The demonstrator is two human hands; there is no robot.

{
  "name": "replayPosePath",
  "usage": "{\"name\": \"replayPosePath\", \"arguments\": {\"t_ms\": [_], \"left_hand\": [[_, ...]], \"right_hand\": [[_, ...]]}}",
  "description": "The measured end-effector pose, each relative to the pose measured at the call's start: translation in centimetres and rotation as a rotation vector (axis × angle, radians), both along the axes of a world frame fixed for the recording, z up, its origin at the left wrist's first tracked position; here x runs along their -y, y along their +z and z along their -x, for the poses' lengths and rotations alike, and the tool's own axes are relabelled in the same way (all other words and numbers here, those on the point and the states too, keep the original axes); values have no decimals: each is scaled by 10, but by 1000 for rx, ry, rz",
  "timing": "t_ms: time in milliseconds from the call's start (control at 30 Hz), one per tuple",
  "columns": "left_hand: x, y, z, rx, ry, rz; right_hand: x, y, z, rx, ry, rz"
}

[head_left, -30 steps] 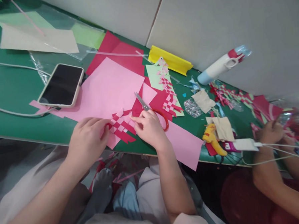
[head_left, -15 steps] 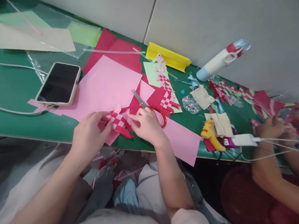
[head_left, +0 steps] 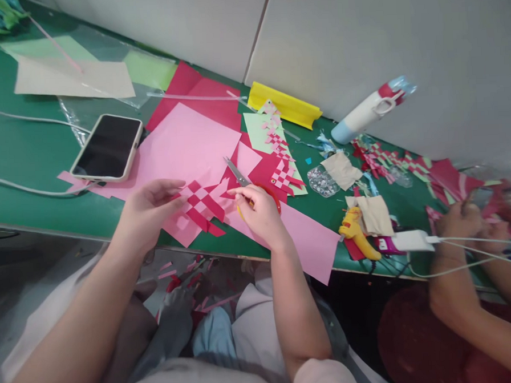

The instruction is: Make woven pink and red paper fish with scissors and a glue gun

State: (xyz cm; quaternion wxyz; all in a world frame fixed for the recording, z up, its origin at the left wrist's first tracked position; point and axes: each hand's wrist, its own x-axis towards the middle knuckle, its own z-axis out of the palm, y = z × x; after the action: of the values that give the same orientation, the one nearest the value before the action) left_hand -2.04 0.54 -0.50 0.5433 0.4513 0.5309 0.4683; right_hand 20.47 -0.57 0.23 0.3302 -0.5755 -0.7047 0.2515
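My left hand [head_left: 147,211] pinches the left edge of a woven pink-and-red paper piece [head_left: 201,203], holding it just above the table's front edge. My right hand [head_left: 260,215] is closed over the red handles of the scissors [head_left: 236,171], whose blades point up and left. Its fingertips touch the right side of the woven piece. Both hands rest over a large pink paper sheet [head_left: 188,143] on the green table [head_left: 26,158].
A phone [head_left: 107,148] on a white cable lies left. Finished woven pieces [head_left: 285,175], a yellow folded paper [head_left: 285,104], a bottle [head_left: 369,111], a yellow glue gun [head_left: 356,235] and a white charger [head_left: 412,240] lie right. A co-worker's hands [head_left: 462,220] work at far right.
The woven piece has been turned and lifted a little between my hands. My left hand's fingers have spread out. The right hand with the scissors stayed close by.
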Motion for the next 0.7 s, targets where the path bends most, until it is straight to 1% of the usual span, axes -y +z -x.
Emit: {"name": "replayPosePath", "arguments": {"t_ms": [100,167,333,500,700], "left_hand": [[-2,3,-1,55,9,28],[-3,4,-2,74,13,45],[-4,5,-5,70,8,62],[-4,0,-6,76,14,52],[-4,2,-9,126,5,81]], "right_hand": [[4,3,0,-102,82,84],[6,5,2,-141,113,124],[8,6,4,-98,85,179],[8,3,3,-189,64,245],[8,6,2,-201,67,264]]}}
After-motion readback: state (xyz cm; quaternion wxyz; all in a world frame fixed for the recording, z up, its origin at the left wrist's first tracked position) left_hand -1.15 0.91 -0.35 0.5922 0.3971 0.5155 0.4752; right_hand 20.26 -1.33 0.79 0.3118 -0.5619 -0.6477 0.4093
